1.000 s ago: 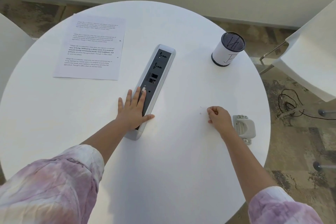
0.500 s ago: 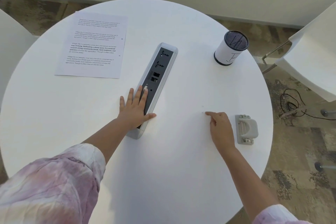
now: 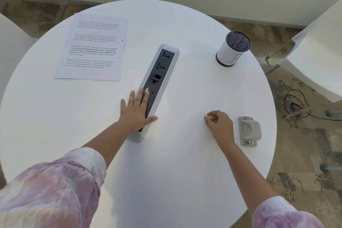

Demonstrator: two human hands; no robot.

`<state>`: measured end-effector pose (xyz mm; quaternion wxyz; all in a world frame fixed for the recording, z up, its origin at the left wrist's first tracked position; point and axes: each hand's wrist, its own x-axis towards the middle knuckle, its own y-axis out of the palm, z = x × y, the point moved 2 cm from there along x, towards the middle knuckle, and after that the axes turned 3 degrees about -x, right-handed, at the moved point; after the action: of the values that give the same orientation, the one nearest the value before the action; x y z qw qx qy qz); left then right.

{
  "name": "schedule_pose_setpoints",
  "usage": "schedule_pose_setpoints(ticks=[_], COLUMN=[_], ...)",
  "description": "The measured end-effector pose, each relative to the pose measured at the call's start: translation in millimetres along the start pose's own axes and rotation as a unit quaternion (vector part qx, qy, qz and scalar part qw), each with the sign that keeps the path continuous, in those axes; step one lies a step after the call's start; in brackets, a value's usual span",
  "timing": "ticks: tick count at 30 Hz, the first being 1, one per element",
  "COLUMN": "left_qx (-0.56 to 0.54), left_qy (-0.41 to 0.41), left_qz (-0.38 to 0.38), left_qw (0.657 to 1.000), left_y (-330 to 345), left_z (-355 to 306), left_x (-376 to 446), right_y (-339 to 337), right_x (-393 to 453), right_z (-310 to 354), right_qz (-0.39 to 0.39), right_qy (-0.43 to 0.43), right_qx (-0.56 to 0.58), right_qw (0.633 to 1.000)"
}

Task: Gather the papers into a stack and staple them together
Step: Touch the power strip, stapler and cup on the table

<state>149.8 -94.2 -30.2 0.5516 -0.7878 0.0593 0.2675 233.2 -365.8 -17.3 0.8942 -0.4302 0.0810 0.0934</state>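
Printed papers [image 3: 92, 48] lie flat at the table's far left, with two small holes along their right edge. A grey stapler-like tool [image 3: 249, 130] rests near the table's right edge. My left hand [image 3: 136, 111] lies flat, fingers spread, on the near end of the power strip [image 3: 159, 79]. My right hand [image 3: 220, 126] is just left of the grey tool, its thumb and forefinger pinched on a tiny white scrap [image 3: 205, 115] at the tabletop. Another speck or two [image 3: 204, 108] lie just beyond it.
The round white table [image 3: 166, 172] carries a white cup with a black mesh top [image 3: 233, 49] at the far right. White chairs stand at the right [image 3: 318, 52] and the left edge. A black cable [image 3: 296, 103] lies on the floor to the right.
My right hand opened from a fist, stretched a finger to the tabletop, and now pinches a speck slightly nearer the grey tool. My left hand has stayed on the power strip.
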Motion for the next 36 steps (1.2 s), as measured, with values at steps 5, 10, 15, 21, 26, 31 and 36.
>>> schedule_pose_setpoints(ticks=[5, 10, 15, 21, 26, 31, 36], left_qx=[-0.004, 0.004, 0.001, 0.004, 0.005, -0.002, 0.007], left_qy=[-0.001, -0.002, -0.004, -0.004, -0.007, -0.005, -0.005], left_qz=[-0.001, -0.001, 0.001, 0.004, 0.01, 0.005, 0.007], left_qw=[1.0, 1.0, 1.0, 1.0, 1.0, 1.0, 1.0], left_y=[-0.7, -0.7, -1.3, -1.7, -3.0, -3.5, -4.0], left_z=[-0.5, -1.3, -1.8, -1.4, -2.4, -2.6, -3.0], left_x=[-2.0, -2.0, -2.4, -2.3, -2.5, -3.2, -2.0], right_y=[2.4, 1.9, 3.1, 7.7, 5.9, -33.3, -90.0], right_x=[-1.0, 1.0, 5.4, 12.2, 26.9, 61.3, 120.2], right_z=[8.6, 14.3, 20.3, 26.8, 25.6, 50.0, 95.1], right_qz=[-0.012, 0.004, 0.024, 0.044, 0.124, 0.003, -0.041], right_qy=[0.006, -0.008, -0.019, -0.074, -0.033, -0.065, -0.095], right_qx=[-0.025, -0.08, -0.143, -0.262, -0.222, -0.203, -0.129], right_qw=[1.0, 0.997, 0.989, 0.961, 0.967, 0.977, 0.986])
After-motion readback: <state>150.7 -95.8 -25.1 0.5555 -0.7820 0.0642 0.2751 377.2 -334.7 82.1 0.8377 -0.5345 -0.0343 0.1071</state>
